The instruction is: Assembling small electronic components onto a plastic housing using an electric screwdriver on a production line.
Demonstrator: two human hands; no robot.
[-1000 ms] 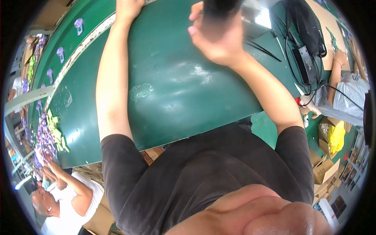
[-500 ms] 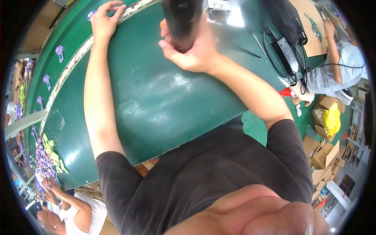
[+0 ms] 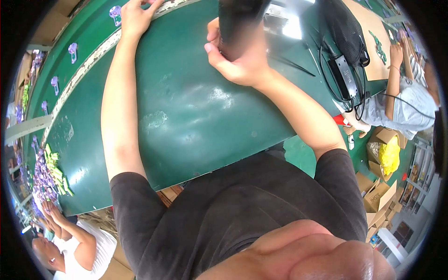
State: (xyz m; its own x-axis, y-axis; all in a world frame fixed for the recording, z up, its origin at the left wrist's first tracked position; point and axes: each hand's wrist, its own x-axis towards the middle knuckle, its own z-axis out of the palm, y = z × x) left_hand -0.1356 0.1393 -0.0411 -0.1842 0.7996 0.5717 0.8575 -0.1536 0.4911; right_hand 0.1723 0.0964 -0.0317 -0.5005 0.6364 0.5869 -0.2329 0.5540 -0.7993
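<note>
Head view: two hands over green surface (image 3: 186,116). Right hand (image 3: 240,58) wrapped around one dark blurred tool (image 3: 240,21), above surface middle. Left hand (image 3: 135,16) spread flat at far edge, beside one purple piece (image 3: 115,12). Bare room between forearms.

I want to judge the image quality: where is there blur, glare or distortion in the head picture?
In the head view, the dark tool in the right hand is smeared by motion blur; the left hand at the table's far edge is sharper. Bright glare sits on the green table near the top. Fisheye distortion bends the table edges, and the corners are black.
</note>
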